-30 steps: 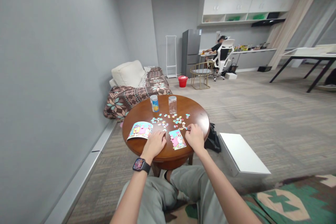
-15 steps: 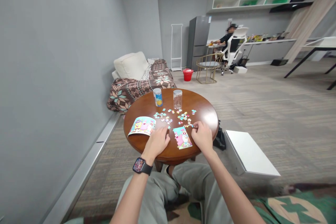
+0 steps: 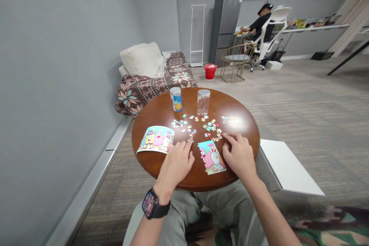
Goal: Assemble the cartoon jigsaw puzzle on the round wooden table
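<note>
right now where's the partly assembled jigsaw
In the head view, the partly assembled jigsaw lies on the near side of the round wooden table, between the left hand and right hand, nearer the right.

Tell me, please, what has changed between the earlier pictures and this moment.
The left hand has stretched its index finger forward toward the loose puzzle pieces, and the right hand has uncurled somewhat; nothing is clearly picked up or let go. The view has tipped downward. The printed jar, clear jar, picture sheet and assembled section stayed put on the table.
</note>
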### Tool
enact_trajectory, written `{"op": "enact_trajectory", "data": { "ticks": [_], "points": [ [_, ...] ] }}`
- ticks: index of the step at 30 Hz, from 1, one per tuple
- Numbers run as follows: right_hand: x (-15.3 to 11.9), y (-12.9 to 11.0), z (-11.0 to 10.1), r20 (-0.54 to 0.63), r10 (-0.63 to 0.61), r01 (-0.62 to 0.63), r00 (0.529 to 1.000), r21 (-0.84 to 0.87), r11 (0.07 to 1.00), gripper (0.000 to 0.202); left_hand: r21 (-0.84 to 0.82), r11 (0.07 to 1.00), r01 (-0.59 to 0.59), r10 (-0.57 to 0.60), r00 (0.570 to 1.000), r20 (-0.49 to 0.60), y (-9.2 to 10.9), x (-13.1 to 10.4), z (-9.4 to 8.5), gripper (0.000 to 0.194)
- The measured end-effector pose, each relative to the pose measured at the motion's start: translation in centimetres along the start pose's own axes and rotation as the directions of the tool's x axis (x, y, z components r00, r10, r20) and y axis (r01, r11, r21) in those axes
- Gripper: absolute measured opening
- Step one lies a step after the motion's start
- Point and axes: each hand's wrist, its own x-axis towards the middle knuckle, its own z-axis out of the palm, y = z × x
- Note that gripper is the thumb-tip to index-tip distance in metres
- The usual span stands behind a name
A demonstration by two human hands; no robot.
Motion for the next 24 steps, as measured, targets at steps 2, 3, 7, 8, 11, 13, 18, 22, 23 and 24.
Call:
{"op": "enact_trajectory", "data": {
  "ticks": [2,3,7,8,11,13,18,22,23,24],
  "points": [
    [-0.01,0.13,0.14,-0.005,-0.014,0.014,1.000,0.006,1.000,0.031,0.002,1.000,-0.007,0.007,1.000,-0.002,-0.01,-0.03,0.03,0.037],
    [-0.02,0.22,0.23,-0.013,-0.023,0.023,1.000,0.022,1.000,0.031,0.000,1.000,-0.009,0.009,1.000,-0.005,-0.03,-0.06,0.05,0.037],
    [-0.03,0.60,0.51,-0.054,-0.041,0.047,0.998,0.104,0.993,0.028,-0.004,1.000,-0.008,0.007,1.000,-0.017,-0.05,-0.11,0.08,0.036],
    [-0.03,0.67,0.56,-0.057,-0.038,0.045,0.998,0.117,0.992,0.027,-0.005,1.000,-0.005,0.005,1.000,-0.015,-0.04,-0.10,0.07,0.036],
    [-0.03,0.85,0.67,-0.061,-0.016,0.025,0.998,0.148,0.989,0.023,-0.014,1.000,0.001,-0.001,1.000,-0.007,0.01,-0.05,0.03,0.037],
    [-0.02,0.92,0.74,-0.065,0.002,0.008,0.998,0.166,0.986,0.021,-0.022,1.000,0.000,0.000,1.000,-0.010,0.04,-0.04,0.07,0.037],
    [0.08,0.84,0.87,-0.051,0.008,0.000,0.999,0.144,0.990,0.020,-0.028,1.000,-0.001,-0.001,0.999,-0.047,-0.10,-0.14,0.41,0.032],
    [0.12,0.65,0.94,-0.041,-0.020,0.025,0.999,0.130,0.991,0.023,-0.042,0.999,0.020,-0.023,0.998,-0.065,-0.28,-0.10,0.59,0.037],
    [0.10,0.64,0.99,-0.041,-0.028,0.033,0.999,0.134,0.990,0.024,-0.043,0.999,0.014,-0.016,0.998,-0.053,-0.31,-0.07,0.59,0.035],
    [0.09,0.65,1.04,-0.042,-0.033,0.038,0.999,0.140,0.989,0.024,-0.045,0.999,0.010,-0.012,0.999,-0.041,-0.32,-0.05,0.55,0.033]
  ]
}}
